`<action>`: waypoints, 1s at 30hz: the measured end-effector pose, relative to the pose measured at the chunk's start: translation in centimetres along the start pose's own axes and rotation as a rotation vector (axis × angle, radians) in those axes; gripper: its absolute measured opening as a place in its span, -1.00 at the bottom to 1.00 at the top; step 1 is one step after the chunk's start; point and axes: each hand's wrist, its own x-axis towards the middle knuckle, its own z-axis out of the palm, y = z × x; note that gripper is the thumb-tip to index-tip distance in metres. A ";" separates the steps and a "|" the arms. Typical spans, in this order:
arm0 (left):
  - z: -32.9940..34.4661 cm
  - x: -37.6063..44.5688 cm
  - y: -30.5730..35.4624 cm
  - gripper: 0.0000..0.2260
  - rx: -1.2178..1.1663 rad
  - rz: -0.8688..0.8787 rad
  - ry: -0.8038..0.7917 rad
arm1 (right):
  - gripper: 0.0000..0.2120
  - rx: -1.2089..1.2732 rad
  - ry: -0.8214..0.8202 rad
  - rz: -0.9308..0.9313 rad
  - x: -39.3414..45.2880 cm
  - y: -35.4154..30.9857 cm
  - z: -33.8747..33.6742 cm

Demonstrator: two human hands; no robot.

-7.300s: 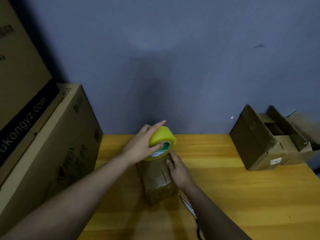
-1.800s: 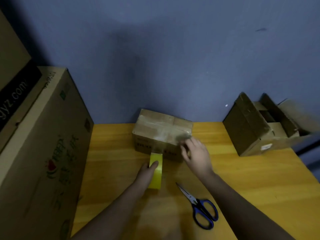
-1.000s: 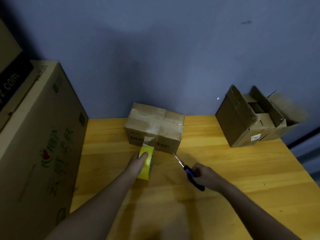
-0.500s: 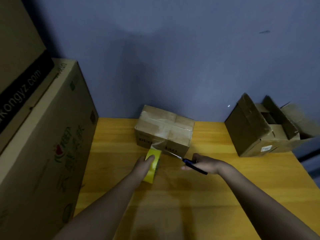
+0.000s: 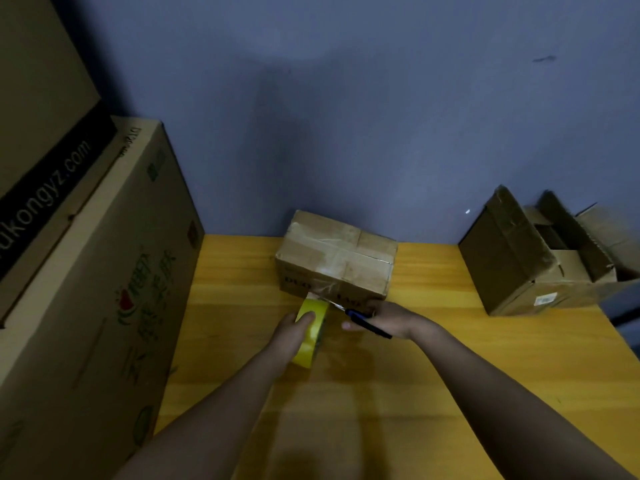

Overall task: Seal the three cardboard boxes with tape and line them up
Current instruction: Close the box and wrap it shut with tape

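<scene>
At far left, big cartons (image 5: 86,271) are standing against the wall. The left hand (image 5: 294,332) is gripping the yellow tape roll (image 5: 311,327) on edge on the tabletop (image 5: 450,393), fingers curled over its rim, pulling a clear strip taut toward the taped box (image 5: 337,261) just beyond. The right hand (image 5: 388,318) is holding the scissors (image 5: 360,317) closed in its fingers, blades pointing left across that strip, between roll and box. An open box (image 5: 533,261) is sitting well apart at right.

Wooden table (image 5: 450,375) bears taped box (image 5: 337,261), open box (image 5: 533,258).
</scene>
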 end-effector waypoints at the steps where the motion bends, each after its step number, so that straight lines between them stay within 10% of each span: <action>1: -0.1 -0.1 0.1 -0.56 0.000 -0.006 -0.005 | -0.27 0.005 0.003 0.001 0.1 0.0 -0.1; 6: -0.1 -0.2 0.4 -0.57 0.015 -0.019 0.010 | -0.61 0.019 0.100 -0.054 0.2 0.7 -0.3; 30: -2.5 -4.8 -2.7 -0.89 0.134 0.186 -0.031 | -0.73 -0.120 0.325 0.028 -4.2 3.7 8.1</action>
